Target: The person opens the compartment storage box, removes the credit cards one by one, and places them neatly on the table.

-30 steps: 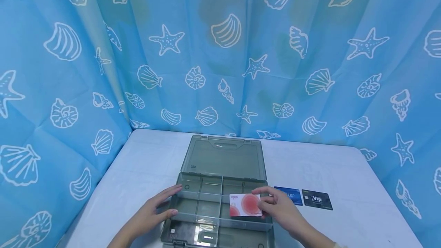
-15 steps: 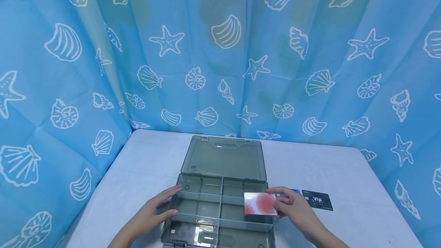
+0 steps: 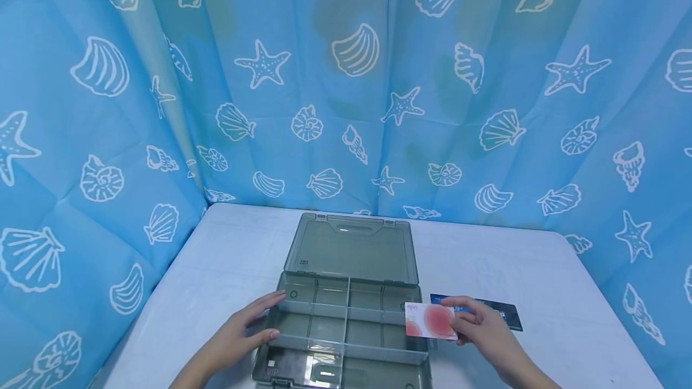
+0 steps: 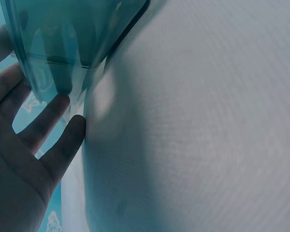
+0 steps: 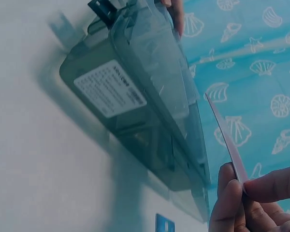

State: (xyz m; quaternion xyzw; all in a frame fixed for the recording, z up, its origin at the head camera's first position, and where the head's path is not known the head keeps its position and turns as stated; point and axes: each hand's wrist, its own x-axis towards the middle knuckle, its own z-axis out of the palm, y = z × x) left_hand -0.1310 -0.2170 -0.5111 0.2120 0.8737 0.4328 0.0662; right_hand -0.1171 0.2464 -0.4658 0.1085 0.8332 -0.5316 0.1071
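Observation:
Between thumb and fingers my right hand (image 3: 483, 330) pinches a white card with red circles (image 3: 431, 320), over the right wall of the box. The right wrist view shows that card (image 5: 227, 137) nearly edge-on, raised beside the box. My left hand (image 3: 241, 330) rests against the left side of the smoky, divided plastic box (image 3: 346, 323), its fingers fairly straight along the wall in the left wrist view. The box's lid (image 3: 351, 251) lies folded back behind it. A dark VIP card (image 3: 285, 365) lies in the front left compartment.
Right of the box a blue card (image 3: 439, 299) and a black card (image 3: 510, 315) lie on the white tabletop (image 3: 551, 281), both partly covered by my right hand. A blue curtain with shells (image 3: 346, 107) hangs behind and around the table.
My right hand has moved right with the red-and-white card, from above the box's right compartments to its right wall. It now overlaps the cards on the table. My left hand stays put.

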